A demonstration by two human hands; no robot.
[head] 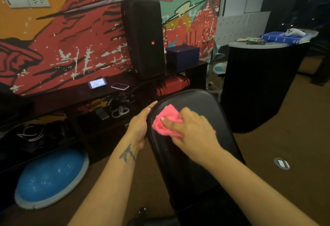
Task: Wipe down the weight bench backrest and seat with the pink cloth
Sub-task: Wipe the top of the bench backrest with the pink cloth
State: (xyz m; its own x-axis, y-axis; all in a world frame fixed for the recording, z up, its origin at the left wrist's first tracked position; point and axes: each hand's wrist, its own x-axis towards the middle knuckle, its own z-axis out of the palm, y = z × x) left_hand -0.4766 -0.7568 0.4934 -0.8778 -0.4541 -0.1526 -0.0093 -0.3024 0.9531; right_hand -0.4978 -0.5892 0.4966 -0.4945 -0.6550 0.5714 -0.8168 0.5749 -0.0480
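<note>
From the head camera, you look down over a black padded weight bench backrest [192,136] that runs away from you, its rounded far end toward a painted mural wall. Your right hand [189,133] lies flat on the upper part of the pad, fingers spread and pressing a bunched pink cloth [166,120] onto the vinyl; the cloth is pinned under the palm rather than pinched, which suits broad wiping strokes. Your left hand [141,124] curls around the backrest's left edge, thumb on top, apparently bracing the pad so it does not shift under the pressure. The seat is not clearly visible; it seems to lie near the bottom edge, in shadow. Left of the bench, a blue balance dome [51,177] sits on the floor, and a tall black speaker [144,38] stands on a low dark shelf [75,95].
</note>
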